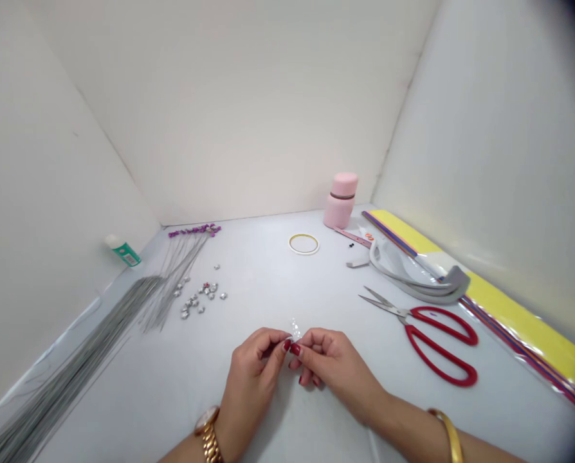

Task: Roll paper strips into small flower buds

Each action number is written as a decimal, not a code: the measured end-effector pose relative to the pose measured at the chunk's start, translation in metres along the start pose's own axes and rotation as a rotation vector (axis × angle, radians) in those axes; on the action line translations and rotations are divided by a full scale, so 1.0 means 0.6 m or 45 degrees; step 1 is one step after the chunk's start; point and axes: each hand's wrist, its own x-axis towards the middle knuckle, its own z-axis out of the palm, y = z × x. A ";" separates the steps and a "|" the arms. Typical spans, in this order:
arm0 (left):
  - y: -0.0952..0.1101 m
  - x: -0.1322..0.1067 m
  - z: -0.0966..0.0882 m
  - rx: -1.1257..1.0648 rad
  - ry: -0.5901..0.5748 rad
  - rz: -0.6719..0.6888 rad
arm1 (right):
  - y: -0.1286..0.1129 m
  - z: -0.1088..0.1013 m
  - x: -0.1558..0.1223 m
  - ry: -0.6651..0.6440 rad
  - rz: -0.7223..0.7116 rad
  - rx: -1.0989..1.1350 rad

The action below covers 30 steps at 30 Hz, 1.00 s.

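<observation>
My left hand [256,366] and my right hand [333,363] meet at the near middle of the white table [268,283]. Both pinch a tiny shiny silver piece [296,330] between thumbs and forefingers, just above the table. A gold watch sits on my left wrist and a gold bangle on my right. Several similar small silver pieces [198,297] lie scattered to the far left of my hands.
Red-handled scissors [427,334] lie to the right. Grey strips [413,273] and yellow packaged sheets [519,315] run along the right wall. A pink bottle [340,200], a tape ring [303,244], a glue bottle [122,251], thin wires [75,366] and purple-tipped stems [193,230] sit further off.
</observation>
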 end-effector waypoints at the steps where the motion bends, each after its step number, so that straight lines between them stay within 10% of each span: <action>1: 0.000 -0.001 0.000 0.033 -0.001 0.030 | 0.000 0.000 0.000 -0.005 -0.002 -0.002; 13: -0.002 -0.002 -0.005 0.396 -0.025 0.483 | -0.001 0.000 -0.001 -0.078 -0.068 0.157; 30: 0.000 0.006 0.000 -0.341 -0.076 -0.047 | 0.012 -0.007 0.003 -0.113 -0.056 0.194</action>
